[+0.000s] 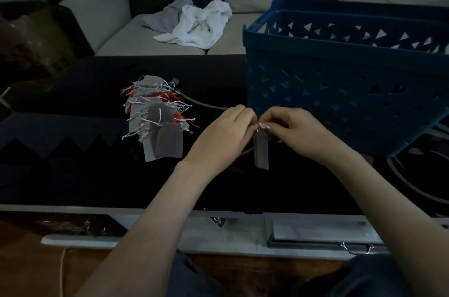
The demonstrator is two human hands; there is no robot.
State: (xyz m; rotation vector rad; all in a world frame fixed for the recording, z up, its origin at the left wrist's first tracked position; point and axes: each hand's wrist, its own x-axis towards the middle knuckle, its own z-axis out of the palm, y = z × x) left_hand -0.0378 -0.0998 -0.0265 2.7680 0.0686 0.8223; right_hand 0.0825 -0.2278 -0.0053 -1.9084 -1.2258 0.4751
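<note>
- Head view: at nine o'clock of the hands, a pile of strung tags lies on the dark table.
- The left hand reaches in from seven o'clock, fingertips pinching the grey tag's top edge.
- The grey tag hangs between the hands. It looks light, thin and easily creased, so it is best gripped at the top.
- The right hand, fingers curled, pinches the white string.
- The blue basket stands at two o'clock.

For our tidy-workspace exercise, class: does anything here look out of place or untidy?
Yes. A white towel and a grey cloth lie crumpled on the sofa seat behind the table. The pile of tags is loosely fanned, strings crossing. The tag pinched by the left hand and right hand hangs straight.
</note>
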